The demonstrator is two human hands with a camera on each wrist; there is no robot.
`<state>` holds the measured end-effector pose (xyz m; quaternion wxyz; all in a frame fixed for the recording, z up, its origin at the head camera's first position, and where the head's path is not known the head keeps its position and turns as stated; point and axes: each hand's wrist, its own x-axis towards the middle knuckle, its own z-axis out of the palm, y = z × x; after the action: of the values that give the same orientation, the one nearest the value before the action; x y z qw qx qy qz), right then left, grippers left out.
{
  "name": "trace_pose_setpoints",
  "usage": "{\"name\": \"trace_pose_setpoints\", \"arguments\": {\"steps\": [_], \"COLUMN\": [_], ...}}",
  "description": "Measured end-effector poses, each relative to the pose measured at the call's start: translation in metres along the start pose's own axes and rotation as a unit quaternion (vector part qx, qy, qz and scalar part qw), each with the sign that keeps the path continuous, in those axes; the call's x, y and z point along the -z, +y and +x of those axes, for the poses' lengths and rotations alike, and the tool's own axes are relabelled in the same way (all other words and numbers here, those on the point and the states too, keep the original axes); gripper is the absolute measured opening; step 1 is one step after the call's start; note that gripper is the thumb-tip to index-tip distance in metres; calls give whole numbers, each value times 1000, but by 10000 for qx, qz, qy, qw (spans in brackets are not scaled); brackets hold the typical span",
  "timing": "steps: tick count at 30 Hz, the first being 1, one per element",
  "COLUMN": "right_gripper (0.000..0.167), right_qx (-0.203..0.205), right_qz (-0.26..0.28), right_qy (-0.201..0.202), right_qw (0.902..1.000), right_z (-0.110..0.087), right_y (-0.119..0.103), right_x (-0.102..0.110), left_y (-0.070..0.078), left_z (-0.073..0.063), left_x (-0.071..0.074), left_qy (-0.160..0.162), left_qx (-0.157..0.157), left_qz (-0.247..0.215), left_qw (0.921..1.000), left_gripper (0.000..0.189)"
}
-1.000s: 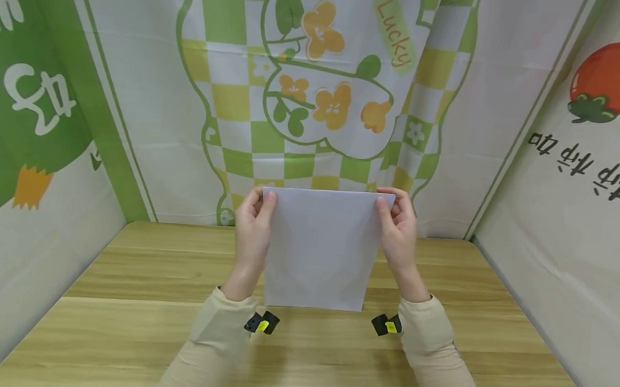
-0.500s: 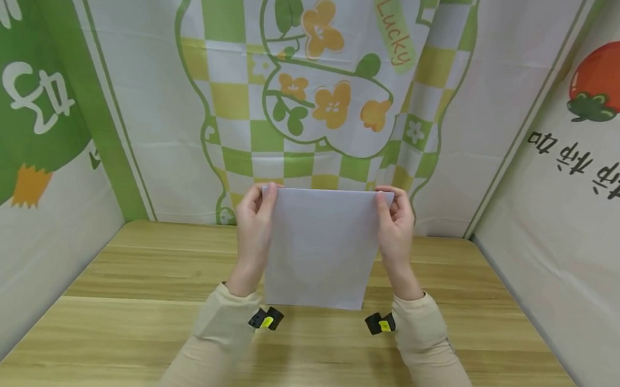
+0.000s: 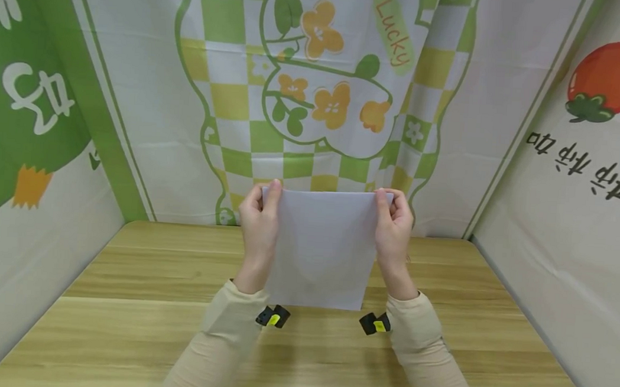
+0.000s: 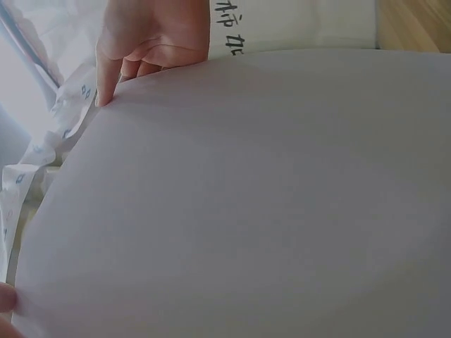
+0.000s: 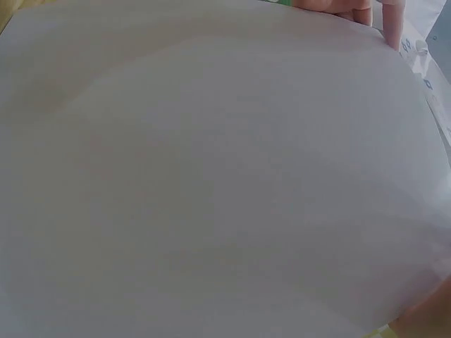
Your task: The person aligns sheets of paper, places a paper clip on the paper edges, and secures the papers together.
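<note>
A plain white sheet of paper (image 3: 324,247) hangs upright between the two hands in the head view, its top edge sagging slightly. At its upper left corner the left hand (image 3: 259,235) pinches it, thumb in front and fingers behind. The right hand (image 3: 394,243) pinches the upper right corner the same way. In the left wrist view the paper (image 4: 239,190) fills most of the frame, with the right hand (image 4: 156,39) at its far edge. The paper (image 5: 211,169) covers nearly all of the right wrist view too; fingers behind it are mostly hidden.
Below the paper lies a wooden table (image 3: 173,333). A green and white checked cloth (image 3: 271,126) with printed flowers hangs behind it. Printed fabric walls stand at the left (image 3: 72,167) and right (image 3: 553,232). Black wrist cameras (image 3: 273,316) sit at both sleeves.
The left hand has shifted slightly right, its thumb rising to the paper's top edge. Both wrists have drawn a little inward, and the top edge now sags slightly.
</note>
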<state>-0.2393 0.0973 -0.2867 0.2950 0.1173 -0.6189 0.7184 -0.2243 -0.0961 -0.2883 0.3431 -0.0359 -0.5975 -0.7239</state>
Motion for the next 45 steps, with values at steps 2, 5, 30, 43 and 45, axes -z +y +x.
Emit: {"name": "trace_pose_setpoints", "arguments": {"steps": [2, 5, 30, 43, 45], "right_gripper": [6, 6, 7, 14, 15], "right_qx": [-12, -20, 251, 66, 100], "right_qz": [38, 112, 307, 197, 234], "right_qy": [25, 55, 332, 472, 509], "right_qw": [10000, 9999, 9987, 9987, 9984], "right_z": [-3, -5, 4, -1, 2], "right_y": [-6, -9, 20, 3, 10], "right_x": [-2, -4, -1, -5, -5], "left_y": [1, 13, 1, 10, 2], "left_z": [0, -5, -4, -8, -6], "left_x": [0, -2, -2, -5, -5], "left_qy": [15, 28, 1, 136, 143], "left_qx": [19, 15, -101, -191, -252], "left_qz": [16, 86, -2, -12, -15], "left_qw": [10000, 10000, 9999, 9997, 9996], "left_gripper": [27, 26, 26, 28, 29]}}
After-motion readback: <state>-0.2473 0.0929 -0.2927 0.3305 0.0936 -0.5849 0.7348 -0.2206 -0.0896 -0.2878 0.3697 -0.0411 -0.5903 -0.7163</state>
